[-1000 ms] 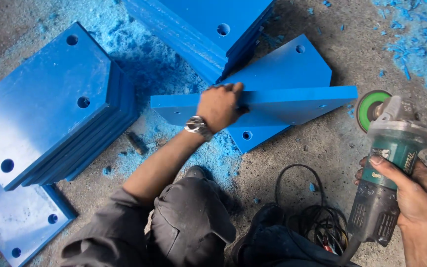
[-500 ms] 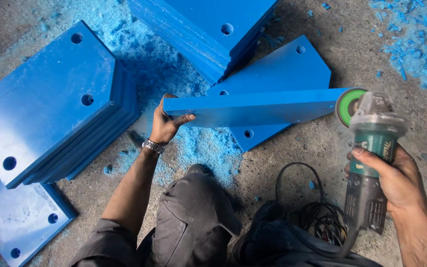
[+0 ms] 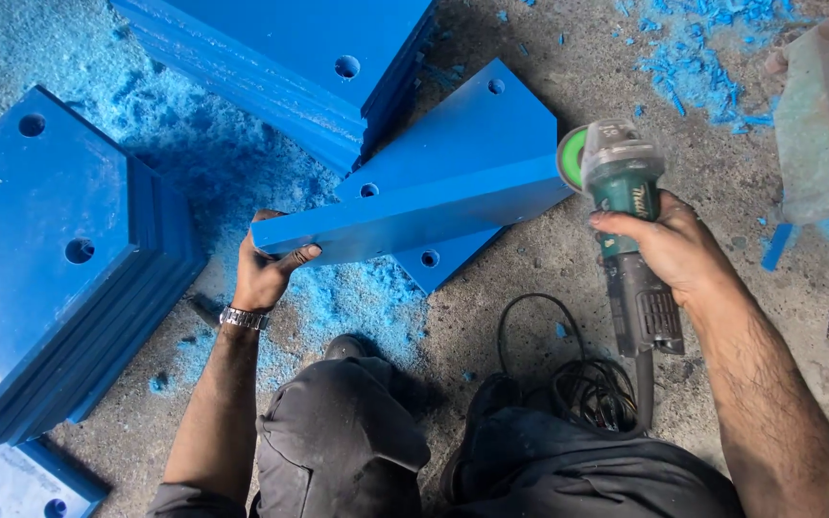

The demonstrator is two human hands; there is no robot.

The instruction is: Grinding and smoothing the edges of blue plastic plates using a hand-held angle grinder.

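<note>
Far left: stack of blue plates (image 3: 59,259) lying flat on the concrete floor (image 3: 722,163), holes in the corners. I count roughly five or six edges in it, can't be exact. One more plate (image 3: 11,484) pokes out beneath at the bottom left corner.

My left hand (image 3: 266,269) is closed around the left end of the blue plate (image 3: 414,216) I'm working on. It stands tilted up on its long edge, thumb over the near face, fingers behind. Its long axis runs left to right, rising slightly toward the right.

Under it, one plate (image 3: 477,125) lies flat with three holes showing. Behind that, a second stack (image 3: 290,58) at the top, count unclear.

Blue shavings (image 3: 347,297) litter the floor below the plate.

My right hand (image 3: 669,245) is wrapped tight around one angle grinder (image 3: 626,230), green disc (image 3: 573,158) just at the plate's right end. So the right hand is the nearer one to that end; contact or a hair off, can't tell. Cord (image 3: 578,384) coils by my knees.

Far right: a grey block (image 3: 822,125).
</note>
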